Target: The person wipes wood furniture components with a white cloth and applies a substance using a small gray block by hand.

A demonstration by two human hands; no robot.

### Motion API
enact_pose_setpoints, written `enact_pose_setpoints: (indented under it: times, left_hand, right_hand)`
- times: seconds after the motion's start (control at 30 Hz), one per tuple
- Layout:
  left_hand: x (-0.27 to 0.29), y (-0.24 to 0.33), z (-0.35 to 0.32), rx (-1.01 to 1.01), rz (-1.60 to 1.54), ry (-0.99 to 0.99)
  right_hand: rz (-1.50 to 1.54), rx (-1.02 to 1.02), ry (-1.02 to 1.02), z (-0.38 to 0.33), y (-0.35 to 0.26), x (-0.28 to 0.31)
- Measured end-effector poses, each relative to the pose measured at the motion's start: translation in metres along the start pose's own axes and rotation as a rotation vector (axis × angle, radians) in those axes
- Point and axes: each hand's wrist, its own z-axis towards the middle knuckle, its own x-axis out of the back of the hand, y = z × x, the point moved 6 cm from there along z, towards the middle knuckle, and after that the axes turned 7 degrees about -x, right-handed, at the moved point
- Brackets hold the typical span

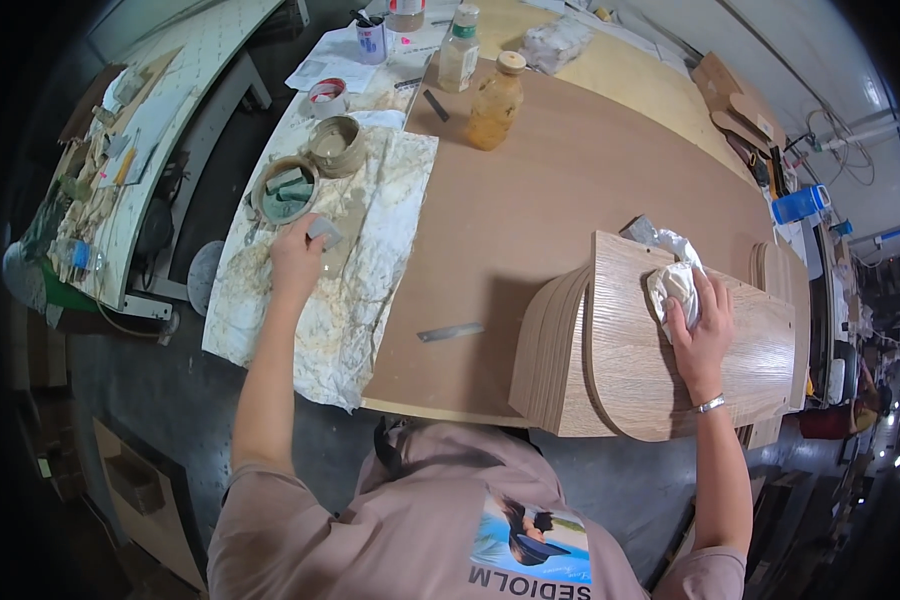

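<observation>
My left hand (296, 258) is closed on a small grey flat piece (324, 233) at its fingertips, above a stained white cloth sheet (370, 260). Just beyond it stands a round tub (258, 200) with green-grey pieces inside. A second round tub (338, 152) with a greyish inside sits behind that one. On the right, a crumpled white cloth (673, 292) is gripped under my right hand (703, 335) and pressed to a wood-grain panel (620, 370). This panel tops a stack of similar rounded boards (545, 345).
Between my hands a flat metal strip (451, 332) lies on the brown board (530, 200). Farther back stand a bottle of amber liquid (496, 105), a clear bottle (458, 55) and a tape roll (327, 97). A dark block (638, 229) sits behind the stack. Another table (160, 130) is at the left.
</observation>
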Motion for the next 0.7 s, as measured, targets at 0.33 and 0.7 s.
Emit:
enact_pose_setpoints:
  times: [0.33, 0.7]
  left_hand:
    - [0.006, -0.018, -0.002, 0.032, -0.042, 0.092]
    - [0.021, -0.029, -0.012, 0.14, 0.04, 0.166]
  right_hand:
    - [0.006, -0.022, -0.013, -0.001, 0.0, 0.0]
    - [0.017, -0.002, 0.003, -0.004, 0.005, -0.004]
